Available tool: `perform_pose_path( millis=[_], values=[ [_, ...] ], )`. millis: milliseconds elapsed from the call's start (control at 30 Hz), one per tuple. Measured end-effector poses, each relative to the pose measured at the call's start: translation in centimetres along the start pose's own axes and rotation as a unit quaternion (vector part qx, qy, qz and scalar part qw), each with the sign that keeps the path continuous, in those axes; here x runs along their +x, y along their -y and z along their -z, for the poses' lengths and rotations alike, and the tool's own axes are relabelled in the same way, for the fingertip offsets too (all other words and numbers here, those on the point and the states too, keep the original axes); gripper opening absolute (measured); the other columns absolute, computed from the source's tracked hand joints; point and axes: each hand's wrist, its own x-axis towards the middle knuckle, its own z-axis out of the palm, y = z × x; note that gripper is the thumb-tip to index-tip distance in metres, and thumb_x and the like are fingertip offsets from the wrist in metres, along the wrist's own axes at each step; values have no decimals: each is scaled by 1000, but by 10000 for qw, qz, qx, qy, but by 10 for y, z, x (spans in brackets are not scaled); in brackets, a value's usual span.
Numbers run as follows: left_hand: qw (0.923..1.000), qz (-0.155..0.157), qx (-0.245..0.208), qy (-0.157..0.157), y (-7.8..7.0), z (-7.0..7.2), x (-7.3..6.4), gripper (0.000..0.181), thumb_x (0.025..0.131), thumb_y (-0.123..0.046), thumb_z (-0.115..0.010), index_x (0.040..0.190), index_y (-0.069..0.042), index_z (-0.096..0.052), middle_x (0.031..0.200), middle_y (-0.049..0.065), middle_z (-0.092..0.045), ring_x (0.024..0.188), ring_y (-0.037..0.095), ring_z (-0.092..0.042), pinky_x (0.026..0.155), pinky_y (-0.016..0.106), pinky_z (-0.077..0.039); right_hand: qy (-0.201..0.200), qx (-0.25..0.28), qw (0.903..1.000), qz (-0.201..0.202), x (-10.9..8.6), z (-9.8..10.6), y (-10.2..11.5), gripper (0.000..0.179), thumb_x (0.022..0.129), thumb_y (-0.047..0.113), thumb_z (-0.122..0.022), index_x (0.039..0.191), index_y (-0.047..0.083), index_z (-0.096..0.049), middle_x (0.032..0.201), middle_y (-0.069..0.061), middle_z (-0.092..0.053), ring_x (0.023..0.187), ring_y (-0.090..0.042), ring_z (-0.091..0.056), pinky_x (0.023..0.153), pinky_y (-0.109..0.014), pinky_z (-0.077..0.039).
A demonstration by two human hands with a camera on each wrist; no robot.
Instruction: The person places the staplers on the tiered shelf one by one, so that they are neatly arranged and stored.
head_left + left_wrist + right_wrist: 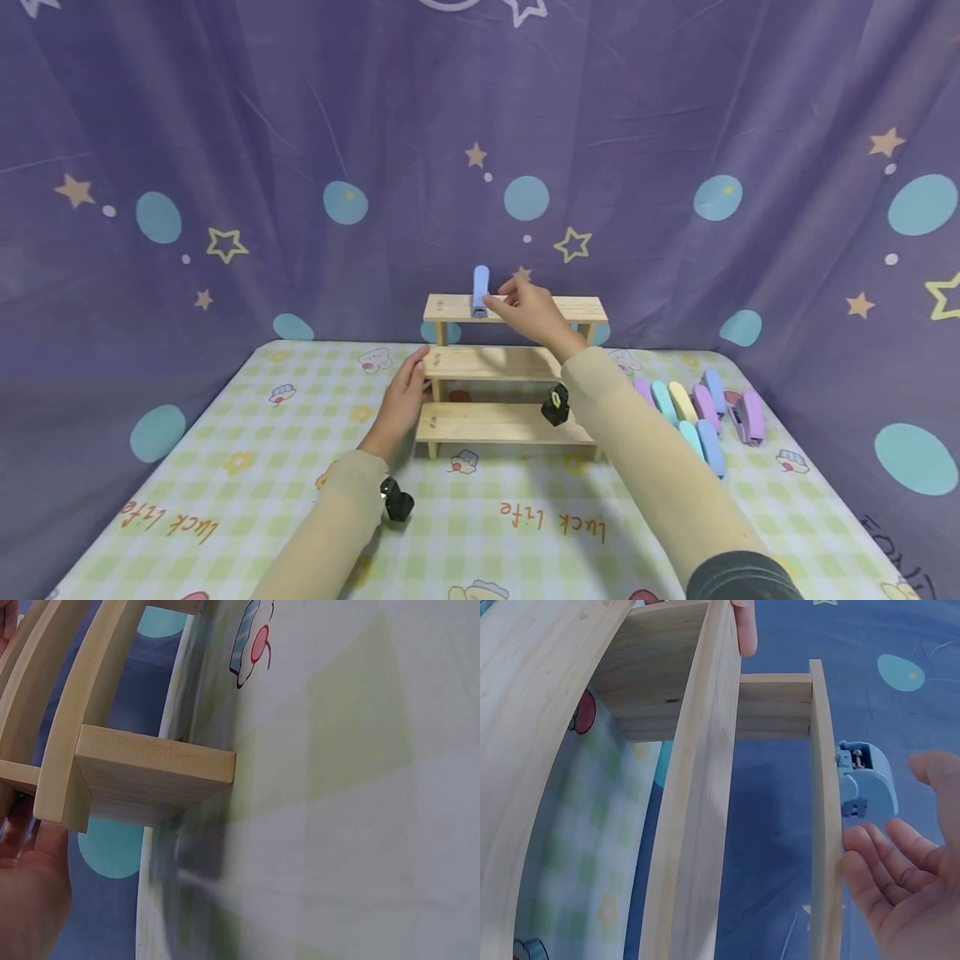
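Observation:
A three-tier wooden shelf (495,423) stands on the table. My left hand (403,398) grips the left end of its middle board, one digit over the top and the other fingers below, as the left wrist view shows fingers behind the wood. A light blue stapler (481,287) stands on the left part of the top board, its front end facing me. Right beside it is my right hand (531,312), thumb and fingers spread loosely. In the right wrist view the same stapler (868,778) sits between the thumb and fingertips with a gap around it.
Several pastel staplers (682,402) stand grouped on the table right of the shelf, in purple, teal, yellow and blue. One purple stapler (747,417) is at the group's right edge. A checked tablecloth (247,492) covers the table, and a purple curtain (420,100) hangs behind.

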Motion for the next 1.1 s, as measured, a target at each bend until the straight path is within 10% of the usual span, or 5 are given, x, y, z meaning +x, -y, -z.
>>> perform_pose_path(
  millis=[1100],
  values=[
    [9997, 58, -88, 199, -6, 0, -4, 47, 112, -31, -30, 159, -21, -30, 155, 15, -40, 133, 36, -49, 104, 49, -49, 498, -463, 9972, -305, -99, 86, -75, 45, 100, 54, -56, 124, 16, -57, 112, -9, -66, 91, -25, -63, 77, -40, -54]
  ],
)
